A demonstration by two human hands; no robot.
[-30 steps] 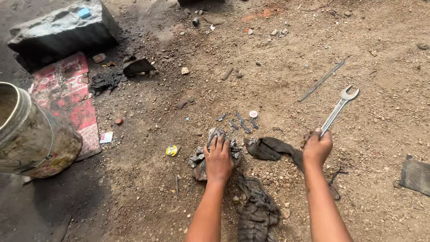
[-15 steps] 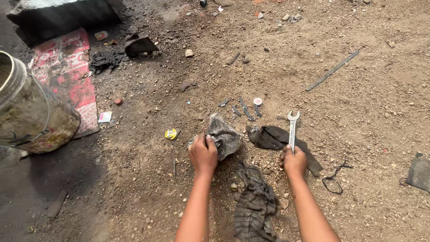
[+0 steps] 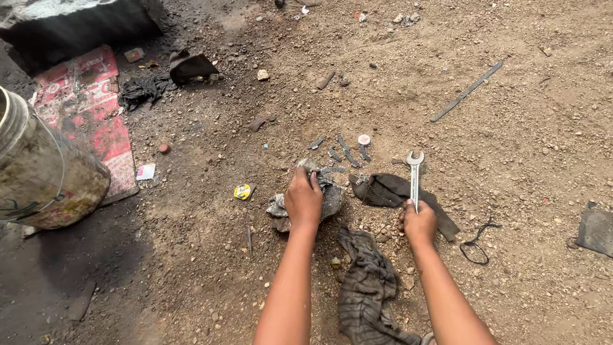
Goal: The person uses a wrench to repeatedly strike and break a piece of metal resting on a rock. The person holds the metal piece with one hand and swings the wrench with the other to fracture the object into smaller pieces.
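My right hand [image 3: 419,223] grips a wrench [image 3: 414,176], long axis upright, open jaw pointing away from me. My left hand [image 3: 304,199] clutches a grey rag [image 3: 329,195] on gravelly dirt ground [image 3: 523,160] outdoors.

Bare, gravelly dirt ground [image 3: 523,147] lies in flat daylight, strewn with small stones and scraps. A dented, grimy metal bucket [image 3: 45,176] stands at the left edge beside a red printed sheet [image 3: 89,115] flattened on darker, oil-stained soil, with a grey concrete block [image 3: 76,22] at the top left corner. A thin metal strip [image 3: 467,91] lies slantwise on the paler earth to the upper right, and a dark flat scrap [image 3: 597,230] sits at the right edge.
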